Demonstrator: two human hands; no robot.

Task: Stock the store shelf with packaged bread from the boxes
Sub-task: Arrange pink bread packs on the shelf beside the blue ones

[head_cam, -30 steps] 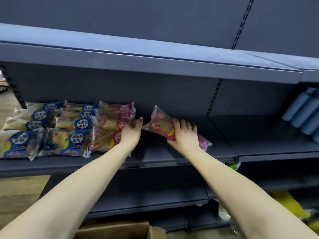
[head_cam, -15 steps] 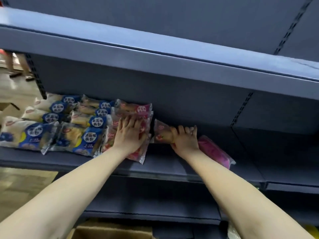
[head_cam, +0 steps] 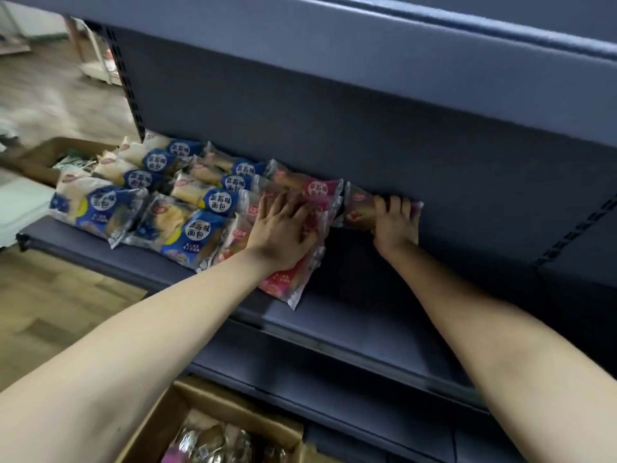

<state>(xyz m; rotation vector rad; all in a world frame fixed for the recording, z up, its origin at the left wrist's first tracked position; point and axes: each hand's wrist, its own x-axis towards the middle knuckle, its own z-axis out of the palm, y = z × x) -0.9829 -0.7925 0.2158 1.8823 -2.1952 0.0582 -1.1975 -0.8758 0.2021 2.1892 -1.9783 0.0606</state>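
Right hand [head_cam: 395, 228] grips a pink bread pack [head_cam: 358, 204], fingers curled over its top edge. The pack lies deep on the shelf [head_cam: 350, 317], just right of the pink stack [head_cam: 293, 279]. Left hand [head_cam: 283, 233] lies flat on that stack, fingers straight, pressing down; blue-label packs [head_cam: 200, 228] sit in rows at the shelf's left end, and an open cardboard box [head_cam: 233, 408] with more packs stands below.

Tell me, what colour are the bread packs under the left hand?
The packs are pink-red with clear edges; the head view shows them best.
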